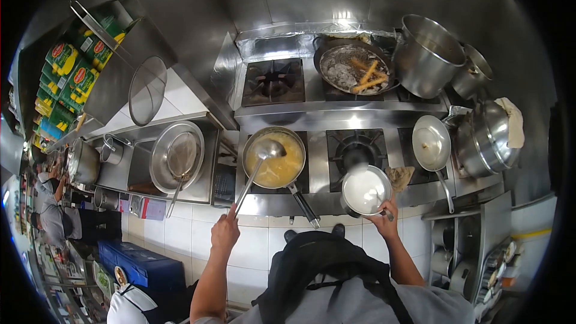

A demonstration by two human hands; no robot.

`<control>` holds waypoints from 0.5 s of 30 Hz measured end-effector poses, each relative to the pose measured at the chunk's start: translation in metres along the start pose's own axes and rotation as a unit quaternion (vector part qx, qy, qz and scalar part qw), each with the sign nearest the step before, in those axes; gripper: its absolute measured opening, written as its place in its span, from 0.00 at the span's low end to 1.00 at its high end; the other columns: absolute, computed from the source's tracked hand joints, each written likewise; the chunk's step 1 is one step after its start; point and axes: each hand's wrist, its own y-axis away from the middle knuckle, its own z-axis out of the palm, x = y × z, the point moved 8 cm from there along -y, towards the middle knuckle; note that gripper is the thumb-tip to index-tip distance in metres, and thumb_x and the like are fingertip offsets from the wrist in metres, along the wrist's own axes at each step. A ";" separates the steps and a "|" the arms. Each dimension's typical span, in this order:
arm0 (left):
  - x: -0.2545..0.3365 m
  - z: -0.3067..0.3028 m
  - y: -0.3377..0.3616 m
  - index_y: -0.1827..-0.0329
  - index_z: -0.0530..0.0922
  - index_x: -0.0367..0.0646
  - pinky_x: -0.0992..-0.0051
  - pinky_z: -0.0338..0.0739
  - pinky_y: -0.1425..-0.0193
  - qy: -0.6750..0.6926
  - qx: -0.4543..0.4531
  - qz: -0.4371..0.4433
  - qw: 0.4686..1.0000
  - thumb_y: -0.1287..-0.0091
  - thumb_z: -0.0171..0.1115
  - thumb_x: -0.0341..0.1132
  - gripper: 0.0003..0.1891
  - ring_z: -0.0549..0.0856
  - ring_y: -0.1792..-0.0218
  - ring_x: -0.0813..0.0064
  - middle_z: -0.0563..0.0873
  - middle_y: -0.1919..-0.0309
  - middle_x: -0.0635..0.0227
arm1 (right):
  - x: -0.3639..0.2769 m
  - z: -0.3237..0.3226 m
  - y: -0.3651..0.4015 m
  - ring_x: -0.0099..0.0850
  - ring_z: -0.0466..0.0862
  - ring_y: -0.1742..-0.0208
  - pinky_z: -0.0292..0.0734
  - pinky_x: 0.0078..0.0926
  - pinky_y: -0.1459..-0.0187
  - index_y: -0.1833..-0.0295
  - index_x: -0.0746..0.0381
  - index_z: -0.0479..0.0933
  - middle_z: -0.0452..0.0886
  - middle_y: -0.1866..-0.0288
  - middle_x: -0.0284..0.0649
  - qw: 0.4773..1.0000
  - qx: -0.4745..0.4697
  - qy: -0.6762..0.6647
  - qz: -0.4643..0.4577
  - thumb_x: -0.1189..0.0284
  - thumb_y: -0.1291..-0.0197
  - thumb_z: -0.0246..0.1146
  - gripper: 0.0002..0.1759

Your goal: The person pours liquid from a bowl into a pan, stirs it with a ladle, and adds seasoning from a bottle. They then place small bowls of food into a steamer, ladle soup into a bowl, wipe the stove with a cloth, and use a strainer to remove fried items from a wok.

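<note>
My left hand (225, 228) is closed around the handle of a metal ladle (251, 181). The ladle's bowl rests in a frying pan (245, 157) of yellow, soupy food, on the front left burner with the pan's black handle toward me. My right hand (385, 219) is closed at the near right rim of a small pot (346, 203) with white contents, gripping what looks like its short handle. That pot is tilted slightly in front of the middle burner (354, 147). A brown folded cloth (400, 177) lies beside it.
Behind, a wok (324, 78) holds bubbling oil and golden sticks of food. Tall pots (426, 60) stand back right, and a shallow pan (431, 144) sits front right. Left is a metal bowl with a strainer (182, 153). Other people (60, 216) work at far left.
</note>
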 end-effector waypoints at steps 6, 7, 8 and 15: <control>-0.010 0.042 -0.027 0.23 0.63 0.48 0.48 0.81 0.54 0.065 -0.026 -0.060 0.996 0.27 0.56 0.37 0.29 0.87 0.59 0.42 0.87 0.61 0.44 | -0.004 0.000 0.000 0.52 0.75 0.36 0.70 0.44 0.36 0.71 0.61 0.67 0.71 0.36 0.55 0.999 -0.006 0.033 -0.010 0.68 0.64 0.85 0.29; -0.012 0.054 -0.019 0.22 0.63 0.48 0.49 0.81 0.53 0.126 0.013 -0.042 0.991 0.27 0.55 0.36 0.29 0.86 0.59 0.41 0.87 0.60 0.43 | 0.000 -0.001 0.001 0.52 0.75 0.36 0.70 0.44 0.36 0.71 0.61 0.67 0.71 0.36 0.55 0.999 -0.003 0.033 -0.008 0.68 0.64 0.85 0.29; -0.015 0.064 -0.010 0.21 0.62 0.47 0.50 0.82 0.52 0.187 0.051 -0.023 0.981 0.27 0.54 0.35 0.30 0.86 0.59 0.41 0.87 0.60 0.41 | 0.006 -0.002 0.004 0.52 0.74 0.35 0.70 0.44 0.36 0.71 0.61 0.67 0.71 0.35 0.56 0.999 0.000 0.032 -0.002 0.68 0.64 0.85 0.29; 0.061 0.069 0.047 0.36 0.71 0.48 0.82 0.69 0.80 0.743 -0.177 -0.351 0.542 0.21 0.53 0.40 0.15 0.71 0.80 0.83 0.72 0.75 0.73 | 0.022 0.002 0.014 0.53 0.74 0.35 0.69 0.44 0.35 0.72 0.61 0.67 0.71 0.34 0.56 0.999 0.012 0.046 -0.006 0.69 0.63 0.85 0.29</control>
